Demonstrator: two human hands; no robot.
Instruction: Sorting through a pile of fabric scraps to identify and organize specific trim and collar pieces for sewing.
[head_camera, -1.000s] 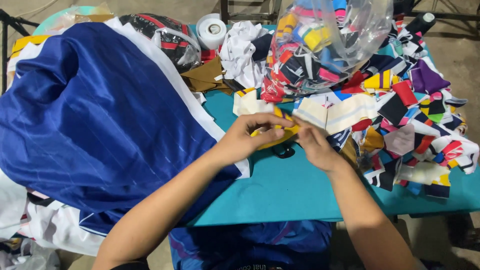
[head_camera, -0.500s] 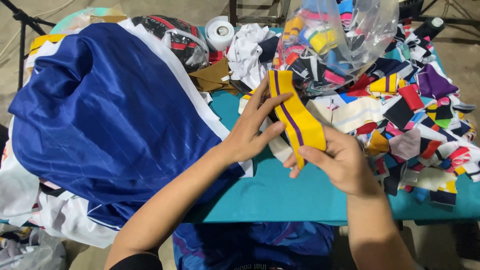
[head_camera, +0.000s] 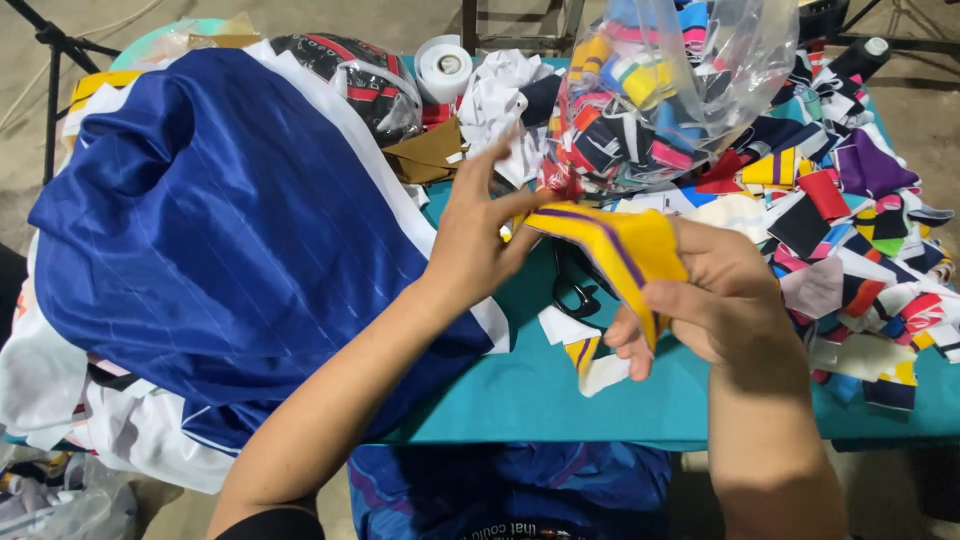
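We've got the yellow strip (head_camera: 615, 245) up off the teal table (head_camera: 520, 400) right now, stretched between both hands, so we'd say this is the check-it-over-and-straighten-it stage. Our left hand (head_camera: 470, 240) pinches the strip's far end with thumb and fingertips, the other fingers fanned upward. Our right hand (head_camera: 725, 300) grips the near end, fingers curled and pressed together around it. The strip hangs just above the black scissors (head_camera: 572, 285) lying on the table, and just below the clear plastic bag (head_camera: 670, 90) stuffed with colourful scraps. It's bright yellow knit-looking fabric with a purple stripe and a thin white line down its length, slightly folded at the right. Next move probably needs a steady pinch at both ends to keep it flat. The big blue jersey (head_camera: 210, 230) sits left of the scissors.
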